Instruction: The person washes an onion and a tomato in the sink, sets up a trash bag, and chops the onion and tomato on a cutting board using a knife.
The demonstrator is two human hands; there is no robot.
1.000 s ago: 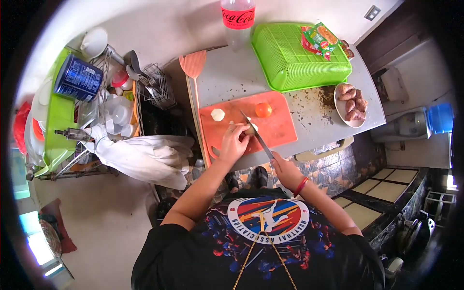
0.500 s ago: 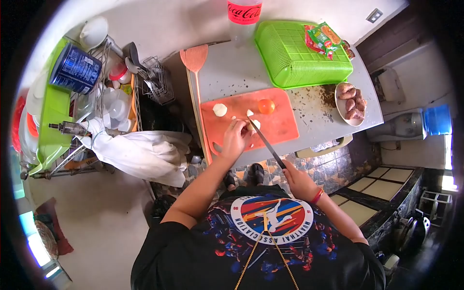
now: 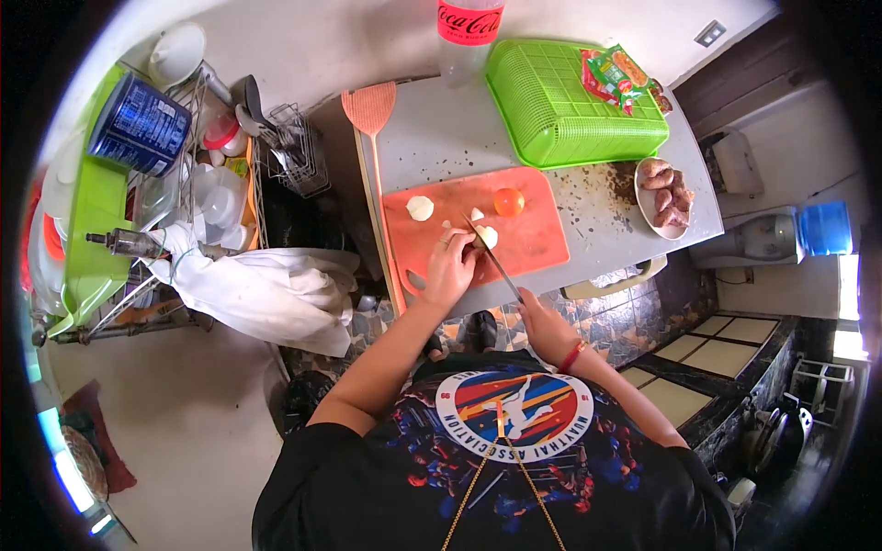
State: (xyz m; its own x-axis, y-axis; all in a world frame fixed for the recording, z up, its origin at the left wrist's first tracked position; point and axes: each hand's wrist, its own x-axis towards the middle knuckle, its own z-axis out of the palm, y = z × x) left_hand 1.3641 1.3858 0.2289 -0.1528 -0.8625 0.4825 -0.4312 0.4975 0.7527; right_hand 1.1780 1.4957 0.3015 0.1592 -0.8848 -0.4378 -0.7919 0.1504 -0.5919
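Note:
On the orange cutting board (image 3: 533, 248), my left hand (image 3: 450, 266) has its fingers closed around a pale peeled piece (image 3: 486, 237) near the board's front edge. My right hand (image 3: 548, 331) grips the handle of a knife (image 3: 499, 264); its blade slants up and left against that piece. Small white bits (image 3: 476, 214) lie just beyond the blade tip. A larger white peeled piece (image 3: 420, 208) rests on the left part of the board, and a red tomato (image 3: 508, 202) sits behind the blade.
A pink fly swatter (image 3: 369, 110) lies along the table's left edge. Behind the board stand a green basket (image 3: 574, 110) with packets on it and a bottle (image 3: 467, 41). A bowl of reddish pieces (image 3: 673, 231) is at right, a dish rack (image 3: 96, 230) at left.
My right hand and the knife handle have moved left and slightly up, so the blade stands steeper. My left hand has shifted slightly right.

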